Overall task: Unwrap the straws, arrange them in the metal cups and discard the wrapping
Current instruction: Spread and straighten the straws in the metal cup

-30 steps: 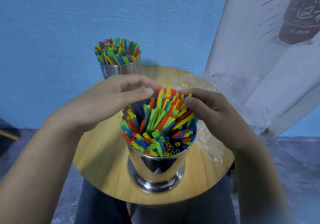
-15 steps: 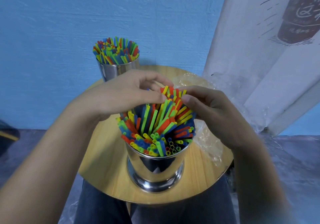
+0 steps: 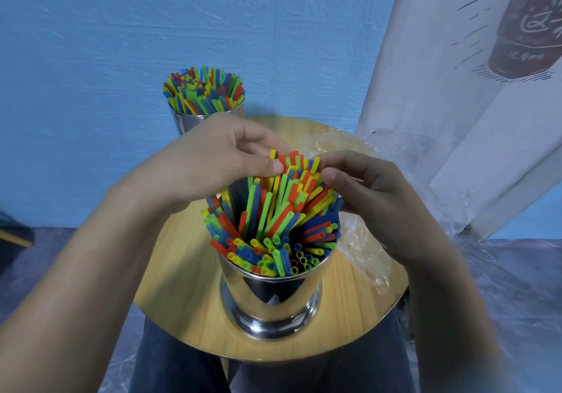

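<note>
The straws [image 3: 273,216] are stood in the near cup [image 3: 270,298] on the table [image 3: 182,271]. Their long axes are fanned, with the tops leaning toward the far rim. The raised far tops are pinched from one side by the left hand [image 3: 213,161] and from the other by the right hand [image 3: 374,192], both equally near. Clear wrap [image 3: 362,249] is seen just right of the cup. A second filled cup [image 3: 178,122] is set behind.

Round wooden table [image 3: 188,286]; blue wall [image 3: 121,43]; white printed banner [image 3: 441,88].
</note>
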### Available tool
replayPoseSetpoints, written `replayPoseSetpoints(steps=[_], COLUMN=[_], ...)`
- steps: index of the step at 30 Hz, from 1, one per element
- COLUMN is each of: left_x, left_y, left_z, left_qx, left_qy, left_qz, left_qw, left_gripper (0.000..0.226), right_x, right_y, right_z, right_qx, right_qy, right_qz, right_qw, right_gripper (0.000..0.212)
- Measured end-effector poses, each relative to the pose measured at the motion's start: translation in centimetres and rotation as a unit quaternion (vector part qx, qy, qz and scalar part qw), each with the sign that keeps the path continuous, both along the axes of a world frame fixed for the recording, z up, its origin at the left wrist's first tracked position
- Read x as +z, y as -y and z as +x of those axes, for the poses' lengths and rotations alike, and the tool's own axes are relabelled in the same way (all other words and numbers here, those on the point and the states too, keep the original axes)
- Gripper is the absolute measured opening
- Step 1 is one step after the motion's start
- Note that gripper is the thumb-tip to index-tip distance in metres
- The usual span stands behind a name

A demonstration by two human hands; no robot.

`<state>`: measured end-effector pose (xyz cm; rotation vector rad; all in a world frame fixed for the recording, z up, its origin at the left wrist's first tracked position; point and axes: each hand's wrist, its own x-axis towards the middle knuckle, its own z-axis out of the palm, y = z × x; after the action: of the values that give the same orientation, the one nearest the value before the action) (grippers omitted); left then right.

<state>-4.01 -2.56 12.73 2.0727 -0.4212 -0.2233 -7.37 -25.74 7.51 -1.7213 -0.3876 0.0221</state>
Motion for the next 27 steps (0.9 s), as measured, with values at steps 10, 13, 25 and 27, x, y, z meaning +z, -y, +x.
replayPoseSetpoints(steps=[10, 13, 25, 27], left_x=[0.15, 0.2, -0.21, -0.25], left_y=[-0.23, -0.39, -0.12, -0.07], left_z=[-0.16, -0.17, -0.11, -0.09], left_qx=[-0.009, -0.018, -0.01, -0.008], left_qy=[-0.027, -0.031, -0.016, -0.012], left_qz=[-0.004, 0.006, -0.014, -0.013], left_qw=[1.0, 0.999, 1.0, 1.0], left_gripper=[0.027, 0.03, 0.015, 0.014], right_x=[0.08, 0.11, 0.3, 0.29], right_y=[-0.04, -0.1, -0.39, -0.38], right_z=[-0.15, -0.16, -0.23, -0.21], right_qx=[-0.007, -0.016, -0.015, -0.016], right_qy=[0.009, 0.007, 0.012, 0.014], right_qz=[0.008, 0.011, 0.03, 0.032], right_qw=[1.0, 1.0, 0.999, 0.999], right_gripper=[0.021, 0.019, 0.015, 0.014])
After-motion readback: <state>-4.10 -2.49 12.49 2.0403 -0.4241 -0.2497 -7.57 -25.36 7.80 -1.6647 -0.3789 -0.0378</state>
